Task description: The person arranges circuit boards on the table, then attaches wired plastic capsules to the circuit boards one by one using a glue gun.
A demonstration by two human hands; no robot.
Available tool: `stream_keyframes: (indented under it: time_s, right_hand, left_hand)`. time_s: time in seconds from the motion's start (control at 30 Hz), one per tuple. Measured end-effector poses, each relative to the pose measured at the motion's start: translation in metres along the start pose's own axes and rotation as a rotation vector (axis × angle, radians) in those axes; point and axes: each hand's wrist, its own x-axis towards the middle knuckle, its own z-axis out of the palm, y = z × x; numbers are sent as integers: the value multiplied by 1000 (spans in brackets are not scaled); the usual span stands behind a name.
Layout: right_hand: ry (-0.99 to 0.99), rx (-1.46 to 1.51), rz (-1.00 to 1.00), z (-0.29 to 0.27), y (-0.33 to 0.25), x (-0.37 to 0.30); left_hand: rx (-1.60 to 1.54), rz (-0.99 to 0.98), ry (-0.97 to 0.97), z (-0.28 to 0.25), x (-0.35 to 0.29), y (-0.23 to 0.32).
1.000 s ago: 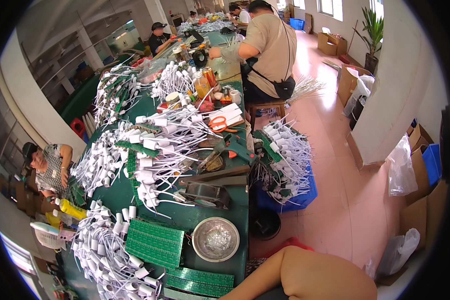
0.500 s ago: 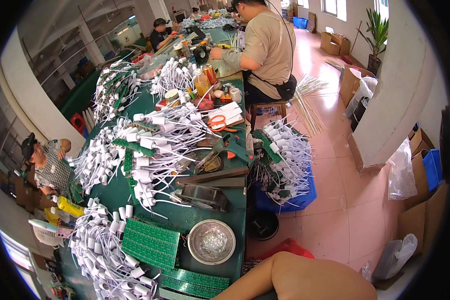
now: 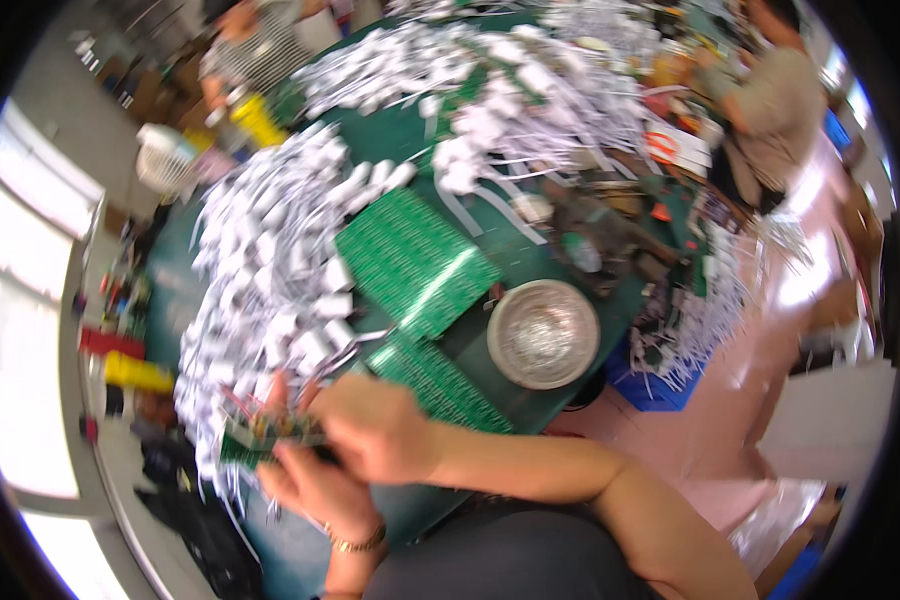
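Observation:
Low in the view, my left hand (image 3: 320, 492), with a gold-coloured bracelet at its wrist, grips a small green circuit board (image 3: 238, 447) with parts and thin wires on it. My right hand (image 3: 378, 425) is closed over the board's right end. Motion blur and the curled fingers hide what it pinches. Beside the hands lies a pile of white cylindrical pieces with white cables (image 3: 260, 260). Beyond the right forearm are a large green circuit board sheet (image 3: 410, 260) and a narrower green board sheet (image 3: 440, 385), both flat on the green table.
A round metal bowl (image 3: 543, 335) with shiny bits inside stands right of the sheets. Dark tools (image 3: 610, 225) and another cable pile (image 3: 530, 100) lie farther off. A blue crate (image 3: 655, 385) stands on the floor at right. Co-workers sit at far left and far right.
My view has swung left and down. Both my hands have come into sight with the small circuit board; earlier only a bare arm showed at the lower edge.

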Motion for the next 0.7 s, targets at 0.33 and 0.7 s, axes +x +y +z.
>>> stream_keyframes:
  time_s: [0.33,0.7]
  right_hand:
    - [-561,352,684,-10,5,8]
    - [-550,520,1098,20,14,-27]
  left_hand:
    - [-420,-349,-166,-71,7,-16]
    - [-213,-568,16,-150,11,-16]
